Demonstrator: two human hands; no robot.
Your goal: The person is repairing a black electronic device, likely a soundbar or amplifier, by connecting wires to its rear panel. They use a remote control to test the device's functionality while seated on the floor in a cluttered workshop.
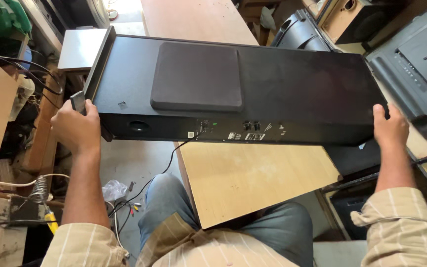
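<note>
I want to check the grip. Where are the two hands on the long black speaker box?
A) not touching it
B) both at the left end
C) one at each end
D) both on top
C: the left hand grips one end of the black speaker box and the right hand the other.

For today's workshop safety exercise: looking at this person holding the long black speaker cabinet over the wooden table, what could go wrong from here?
1. The black speaker cabinet is gripped only at its ends by the left hand and right hand; it might slip or tip.
2. The black cable hanging from its rear panel could snag near the person's knee.
3. The wooden table is narrower than the cabinet, so both ends would overhang.
</note>
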